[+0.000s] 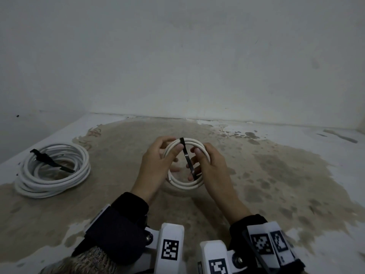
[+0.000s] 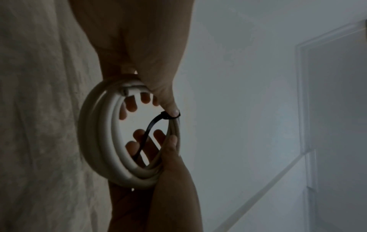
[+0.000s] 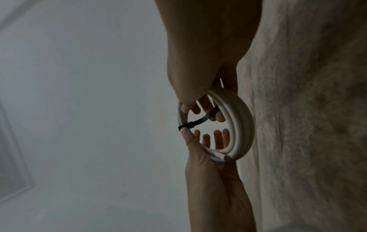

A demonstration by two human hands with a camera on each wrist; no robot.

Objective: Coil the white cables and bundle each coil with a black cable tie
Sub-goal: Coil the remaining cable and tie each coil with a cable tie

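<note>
Two hands held a small white cable coil (image 1: 185,165) above the stained floor (image 1: 276,184) in the head view: the left hand (image 1: 158,161) gripped its left side, the right hand (image 1: 209,165) its right, fingers pinching the black cable tie (image 1: 187,157). A bundled larger coil (image 1: 53,171) lay well left. From the left wrist, the thumb (image 2: 170,108) pressed the tie's head. From the right wrist, fingers (image 3: 216,116) pinched the tie's tail.

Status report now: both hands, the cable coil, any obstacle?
Left hand and right hand grip small white cable coil. Black cable tie wrapped on it. No obstacle seen.
</note>
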